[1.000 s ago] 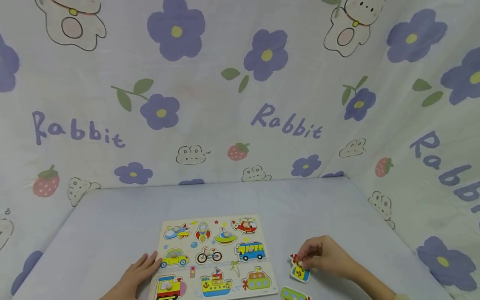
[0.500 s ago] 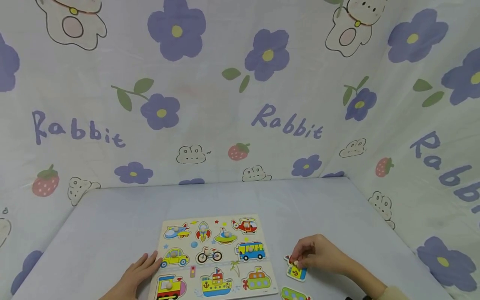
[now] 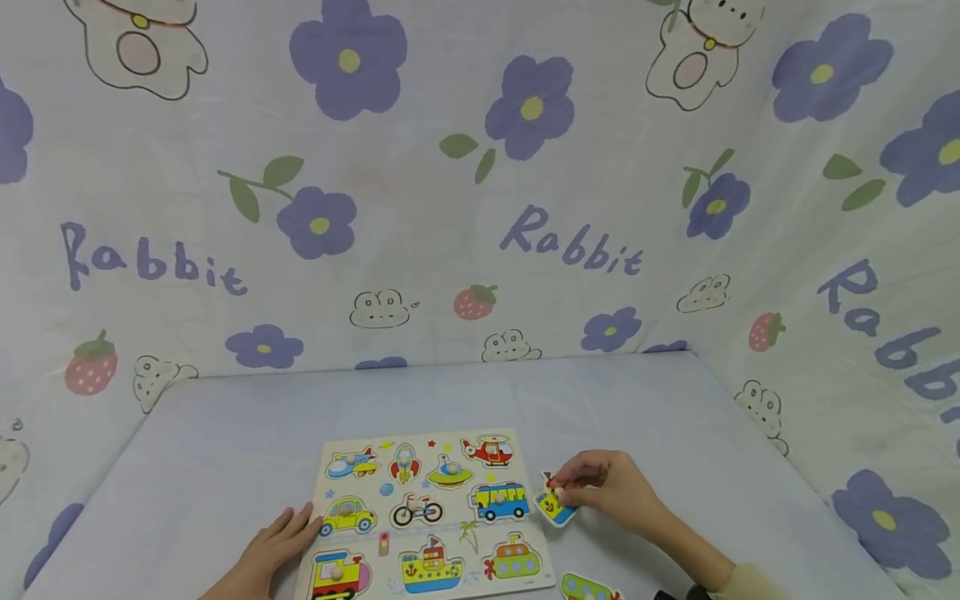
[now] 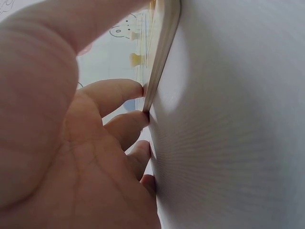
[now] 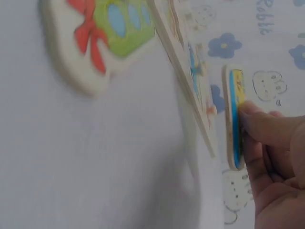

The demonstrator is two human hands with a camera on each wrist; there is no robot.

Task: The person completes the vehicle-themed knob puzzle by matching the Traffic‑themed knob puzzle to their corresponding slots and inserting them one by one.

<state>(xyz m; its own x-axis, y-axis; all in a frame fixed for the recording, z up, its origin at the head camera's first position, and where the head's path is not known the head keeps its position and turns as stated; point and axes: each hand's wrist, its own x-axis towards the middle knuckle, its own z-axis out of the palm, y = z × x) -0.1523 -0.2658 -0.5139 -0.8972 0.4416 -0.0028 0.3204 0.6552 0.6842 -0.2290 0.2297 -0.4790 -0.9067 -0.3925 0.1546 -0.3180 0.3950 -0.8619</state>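
Observation:
A wooden knob puzzle board [image 3: 416, 537] with vehicle pictures lies on the table in the head view. My left hand [image 3: 273, 546] rests at its left side; in the left wrist view, the fingertips [image 4: 138, 90] touch the board's edge. My right hand [image 3: 611, 492] pinches a ship puzzle piece [image 3: 553, 508], tilted, just beyond the board's right edge near the bus. In the right wrist view, this ship piece [image 5: 235, 119] is seen edge-on above the table, apart from the board. The fingers largely cover its knob. The ship and submarine places on the board show pictures without knobs.
A green submarine piece [image 3: 587, 588] lies on the table by the board's lower right corner, partly cut off by the frame. Knobbed pieces such as the bus [image 3: 501, 502] and train [image 3: 336, 575] sit in the board. Patterned cloth walls [image 3: 420, 208] enclose the table [image 3: 247, 442].
My right hand has carried the ship piece left and away from me, from beside the submarine piece to near the board's right edge. The left hand has stayed in place.

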